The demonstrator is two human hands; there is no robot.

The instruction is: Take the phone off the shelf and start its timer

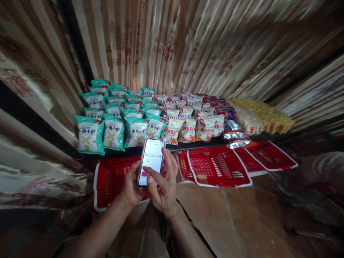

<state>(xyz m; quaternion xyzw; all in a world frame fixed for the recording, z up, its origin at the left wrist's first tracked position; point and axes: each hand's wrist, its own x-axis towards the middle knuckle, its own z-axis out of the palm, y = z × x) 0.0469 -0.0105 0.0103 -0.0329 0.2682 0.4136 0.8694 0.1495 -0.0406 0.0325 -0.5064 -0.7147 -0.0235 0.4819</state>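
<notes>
My left hand grips a white smartphone from its left side. The screen shows a timer reading 00:24:45 and a red button. My right hand rests against the phone's right edge, its thumb pressed on the lower part of the screen near the red button. Both hands hover above a red plastic basket on the floor.
A low dark shelf holds rows of teal snack bags, red-and-white snack bags, silver packets and yellow packets. More red baskets lie on the brown tiled floor. Striped curtains hang behind and to the left.
</notes>
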